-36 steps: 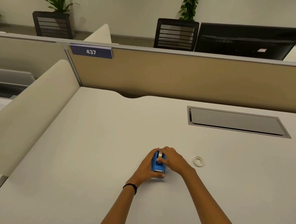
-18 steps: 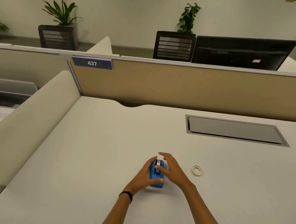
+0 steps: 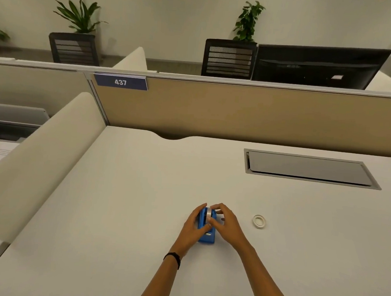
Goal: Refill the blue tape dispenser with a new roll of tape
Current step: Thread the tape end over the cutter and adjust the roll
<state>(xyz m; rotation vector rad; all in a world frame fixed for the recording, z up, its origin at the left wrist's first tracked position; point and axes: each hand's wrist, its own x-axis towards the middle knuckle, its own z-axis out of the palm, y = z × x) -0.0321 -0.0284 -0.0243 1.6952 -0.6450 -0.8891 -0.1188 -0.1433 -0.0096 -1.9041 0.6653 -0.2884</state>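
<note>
I see left hand (image 3: 191, 226) gripping blue tape dispenser (image 3: 206, 238), right hand (image 3: 228, 226) pinching its tape roll (image 3: 208, 215), white ring (image 3: 259, 221) right of both hands

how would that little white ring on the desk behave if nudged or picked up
The white ring looks thin and hollow, so probably very light. It lies flat on the smooth desk, so a nudge would likely slide it, not roll it.

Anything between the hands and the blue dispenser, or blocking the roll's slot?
Nothing visible: left hand holds the blue tape dispenser, right hand pinches the tape roll sitting in it; white ring lies apart on the desk, to the right.
</note>
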